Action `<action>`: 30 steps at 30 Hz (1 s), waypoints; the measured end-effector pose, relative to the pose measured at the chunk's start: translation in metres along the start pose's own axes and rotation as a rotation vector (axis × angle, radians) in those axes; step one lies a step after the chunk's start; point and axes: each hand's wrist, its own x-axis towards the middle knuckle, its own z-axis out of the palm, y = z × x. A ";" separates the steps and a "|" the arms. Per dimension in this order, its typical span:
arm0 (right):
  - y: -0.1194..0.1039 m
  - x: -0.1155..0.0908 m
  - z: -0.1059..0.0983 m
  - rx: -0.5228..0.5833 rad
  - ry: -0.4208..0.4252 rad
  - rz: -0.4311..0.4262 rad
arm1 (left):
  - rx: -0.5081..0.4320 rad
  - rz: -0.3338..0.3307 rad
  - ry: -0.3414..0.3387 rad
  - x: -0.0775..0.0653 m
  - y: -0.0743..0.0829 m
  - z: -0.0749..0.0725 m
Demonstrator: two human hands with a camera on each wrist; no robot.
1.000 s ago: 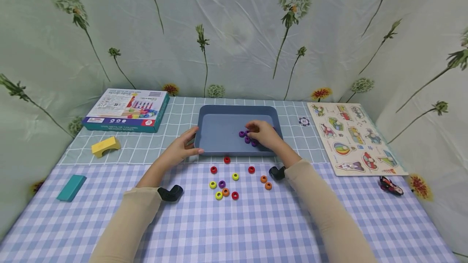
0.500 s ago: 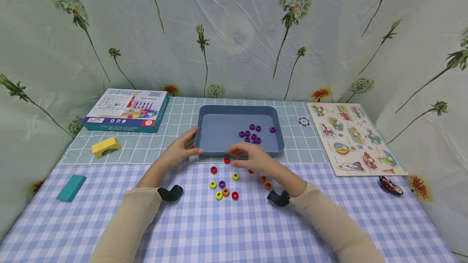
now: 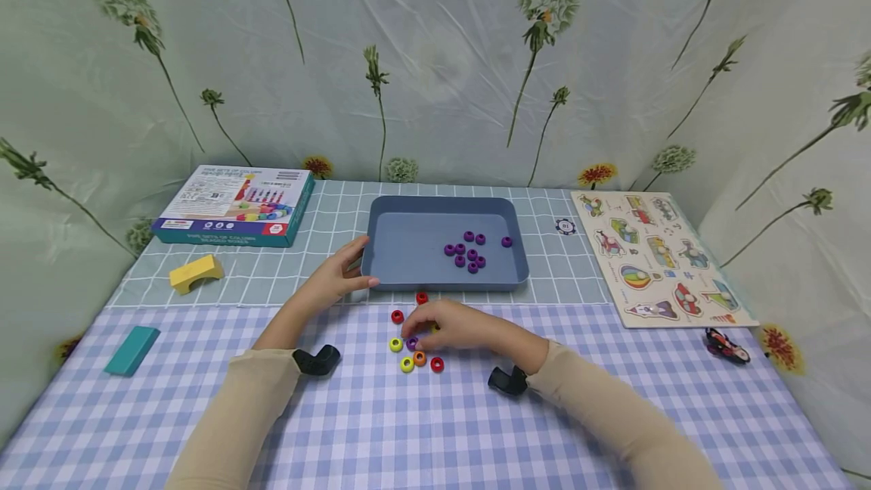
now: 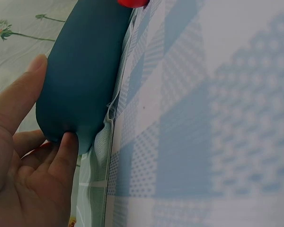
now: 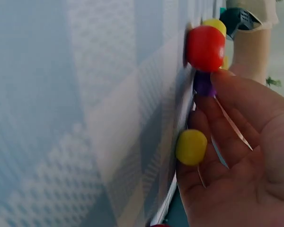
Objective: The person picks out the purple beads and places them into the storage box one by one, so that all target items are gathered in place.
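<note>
My left hand [image 3: 331, 276] rests at the left end of the blue-grey tray [image 3: 408, 263], thumb at its front corner and fingers along the side. In the left wrist view its fingers [image 4: 68, 142] touch the end wall. On the checked cloth, my right hand [image 3: 452, 324] pinches a purple bead [image 3: 411, 342] between thumb and fingertips. The right wrist view has this purple bead [image 5: 204, 85] behind a red bead [image 5: 206, 49], with a yellow bead [image 5: 191, 147] by the fingers. Several purple beads [image 3: 472, 255] lie in the tray's right half.
Near the right hand lie red [image 3: 398, 316], yellow [image 3: 407, 364] and orange [image 3: 420, 358] beads; the hand hides others. A toy box [image 3: 234, 206], yellow arch block [image 3: 196, 273] and teal block [image 3: 132, 351] are at left. A puzzle board [image 3: 656, 259] and small dark toy [image 3: 726, 346] are at right.
My right hand has come out of the tray, moved toward me and left over the cloth, and closed on a purple bead there. My left hand stays at the tray.
</note>
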 end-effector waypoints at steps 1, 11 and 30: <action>-0.001 0.001 0.000 -0.010 -0.007 -0.008 | -0.003 0.002 0.001 0.000 0.000 0.000; -0.010 -0.001 -0.016 0.060 0.106 -0.021 | -0.006 0.020 -0.001 0.001 0.001 0.001; 0.059 0.017 -0.084 0.172 0.616 0.283 | -0.022 0.022 -0.001 0.000 0.001 0.001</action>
